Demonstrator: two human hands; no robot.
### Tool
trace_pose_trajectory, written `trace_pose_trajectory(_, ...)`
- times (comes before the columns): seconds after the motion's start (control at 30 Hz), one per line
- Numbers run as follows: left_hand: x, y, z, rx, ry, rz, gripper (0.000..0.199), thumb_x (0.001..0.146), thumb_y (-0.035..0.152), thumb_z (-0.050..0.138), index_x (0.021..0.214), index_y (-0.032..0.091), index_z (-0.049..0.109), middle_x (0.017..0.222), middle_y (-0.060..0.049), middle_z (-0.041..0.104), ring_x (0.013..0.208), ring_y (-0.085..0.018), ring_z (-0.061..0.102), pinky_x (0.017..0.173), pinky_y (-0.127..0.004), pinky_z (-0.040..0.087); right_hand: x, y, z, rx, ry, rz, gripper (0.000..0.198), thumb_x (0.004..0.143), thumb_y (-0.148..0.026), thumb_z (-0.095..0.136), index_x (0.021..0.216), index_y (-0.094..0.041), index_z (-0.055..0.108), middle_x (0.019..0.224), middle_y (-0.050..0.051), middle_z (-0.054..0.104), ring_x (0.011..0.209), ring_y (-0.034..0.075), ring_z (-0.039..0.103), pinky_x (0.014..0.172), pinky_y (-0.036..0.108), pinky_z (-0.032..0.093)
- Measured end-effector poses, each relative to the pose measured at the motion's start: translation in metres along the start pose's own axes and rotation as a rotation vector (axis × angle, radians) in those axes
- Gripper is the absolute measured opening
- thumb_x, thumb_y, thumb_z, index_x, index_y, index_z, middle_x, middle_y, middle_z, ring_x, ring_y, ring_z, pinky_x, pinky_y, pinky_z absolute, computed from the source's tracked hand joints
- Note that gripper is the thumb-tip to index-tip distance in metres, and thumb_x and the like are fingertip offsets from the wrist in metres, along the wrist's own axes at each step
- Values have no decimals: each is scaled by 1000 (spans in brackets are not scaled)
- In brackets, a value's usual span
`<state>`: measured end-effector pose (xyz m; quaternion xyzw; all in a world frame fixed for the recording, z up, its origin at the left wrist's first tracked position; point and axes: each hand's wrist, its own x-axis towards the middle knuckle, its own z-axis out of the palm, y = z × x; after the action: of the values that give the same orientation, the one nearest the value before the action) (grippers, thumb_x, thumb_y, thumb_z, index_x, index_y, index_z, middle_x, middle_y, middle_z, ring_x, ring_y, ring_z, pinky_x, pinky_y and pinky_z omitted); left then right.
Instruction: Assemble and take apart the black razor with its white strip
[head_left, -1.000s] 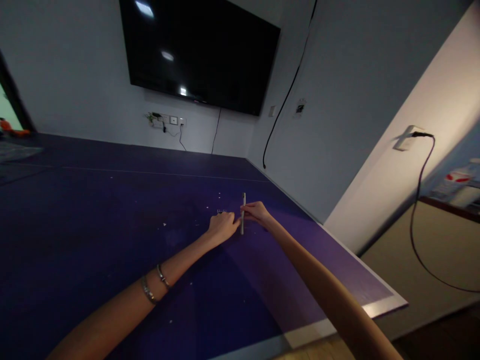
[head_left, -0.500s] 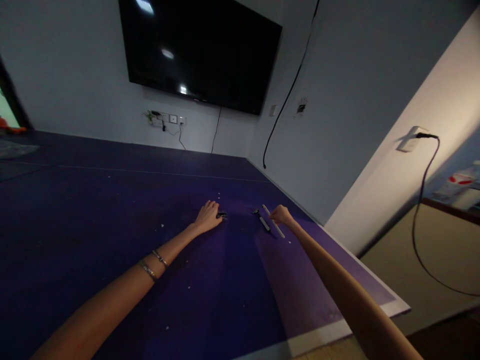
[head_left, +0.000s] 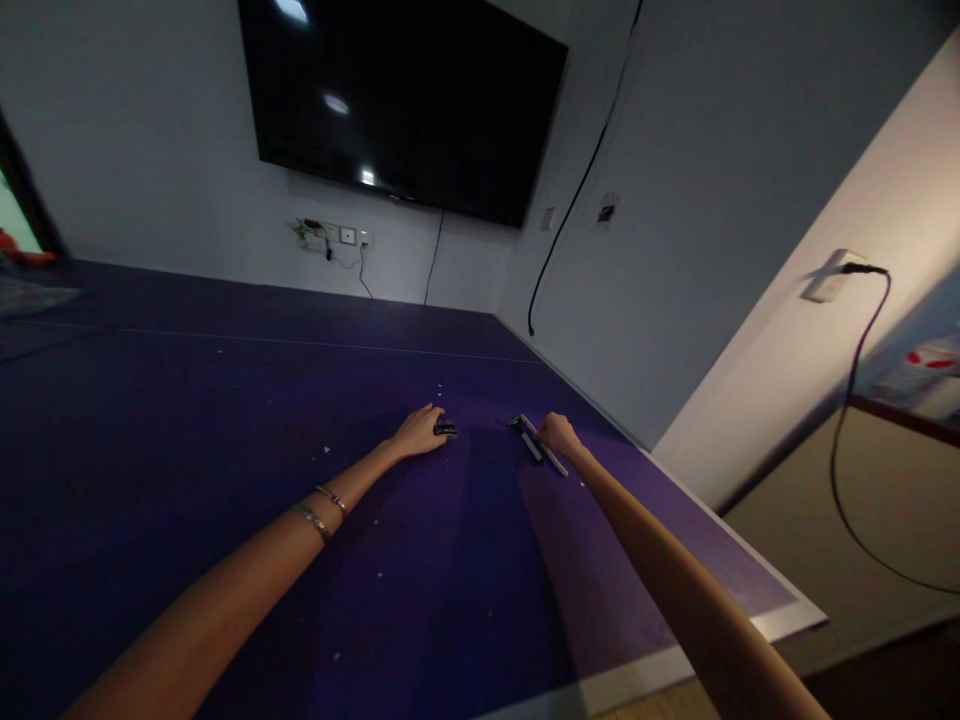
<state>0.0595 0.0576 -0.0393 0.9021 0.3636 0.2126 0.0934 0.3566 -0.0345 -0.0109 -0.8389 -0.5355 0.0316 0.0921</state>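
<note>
The slim light stick (head_left: 557,462) is held in the closed fingers of the right hand (head_left: 559,432), low over the purple tabletop (head_left: 420,600). Just beside it, to the left, a razor-like tool (head_left: 532,447) is seen lying almost parallel. By the left hand (head_left: 418,433) a small dark object (head_left: 446,428) is touched at the fingertips (whether it is gripped cannot be told). Farther away, a black screen (head_left: 405,100) is mounted on the wall (head_left: 172,200).

Passage between left hand (head_left: 420,433) and razor-like tool (head_left: 532,447); right hand (head_left: 559,434), pale stick (head_left: 556,464) block tool's right
</note>
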Motion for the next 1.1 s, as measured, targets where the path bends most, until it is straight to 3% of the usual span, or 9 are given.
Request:
trace_pose_trajectory(0.17, 0, 1, 1, -38, -4, -2, 40, 72, 29, 52, 109, 16, 51, 112, -11, 59, 100, -23, 57, 86, -32, 42, -6, 0, -7, -7, 22, -18, 17, 71, -25, 63, 76, -10, 70, 77, 14, 69, 70, 19, 65, 54, 19, 41)
trace_pose_trajectory(0.3, -2, 0, 1, -81, 29, 23, 39, 72, 28, 53, 109, 17, 51, 107, -9, 61, 96, -22, 59, 83, -31, 43, -10, -5, -22, -18, 61, -65, 22, 75, -27, 58, 79, -10, 71, 80, 16, 68, 74, 21, 65, 56, 21, 41)
trace_pose_trajectory(0.4, -3, 3, -1, -113, 47, 53, 42, 71, 28, 56, 111, 17, 49, 107, -9, 61, 96, -22, 58, 83, -31, 43, -11, -16, -34, -11, 54, -159, 22, 76, -31, 57, 80, -15, 71, 81, 11, 69, 78, 20, 64, 61, 20, 42)
trace_pose_trajectory(0.5, -5, 14, -4, -132, 49, 95, 48, 71, 32, 59, 115, 17, 47, 110, -10, 59, 99, -22, 57, 85, -33, 42, -14, -35, -42, 11, -17, -368, 24, 72, -32, 60, 89, -19, 71, 85, 6, 70, 82, 18, 63, 69, 20, 42)
trace_pose_trajectory(0.6, -8, 31, -10, -139, 57, 152, 50, 72, 31, 59, 118, 17, 44, 113, -11, 57, 102, -23, 54, 87, -34, 41, -22, -56, -44, 32, -150, -579, 49, 64, -34, 68, 110, -18, 63, 100, 7, 67, 89, 20, 61, 75, 23, 44)
trace_pose_trajectory(0.73, -12, 53, -18, -155, 36, 218, 51, 73, 29, 58, 120, 16, 42, 115, -13, 55, 104, -24, 53, 88, -35, 41, -35, -78, -37, 21, -251, -683, 77, 53, -39, 75, 123, -19, 52, 112, 9, 61, 97, 23, 58, 80, 28, 44)
trace_pose_trajectory(0.93, -18, 70, -27, -203, 33, 268, 50, 76, 32, 56, 121, 17, 40, 116, -12, 54, 106, -24, 52, 89, -35, 40, -45, -90, -29, 19, -136, -774, 58, 61, -34, 70, 115, -16, 56, 106, 10, 63, 93, 21, 58, 78, 29, 43)
trace_pose_trajectory(1.1, -20, 73, -28, -237, 51, 229, 58, 78, 38, 55, 127, 15, 34, 129, -14, 46, 119, -24, 43, 97, -37, 35, -35, -71, -43, 7, -145, -754, 54, 61, -30, 71, 112, -16, 59, 105, 9, 63, 92, 21, 58, 77, 27, 42)
